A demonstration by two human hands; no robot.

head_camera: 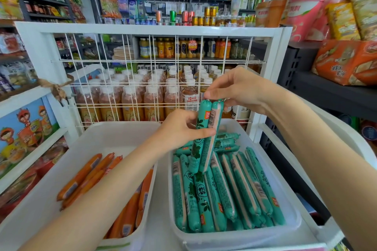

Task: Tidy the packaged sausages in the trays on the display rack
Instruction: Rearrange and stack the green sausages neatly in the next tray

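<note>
Pinching two green sausages (206,136) upright, left hand (183,128) midway, right hand (230,87) atop

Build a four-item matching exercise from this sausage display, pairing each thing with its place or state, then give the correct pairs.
Things
1. two green sausages
2. orange sausages
3. left hand
4. right hand

Places or states
A. lie in the left tray
B. pinches the pair's top ends
C. held upright above the right tray
D. grips the pair at mid-length

Pairs: 1-C, 2-A, 3-D, 4-B
</note>
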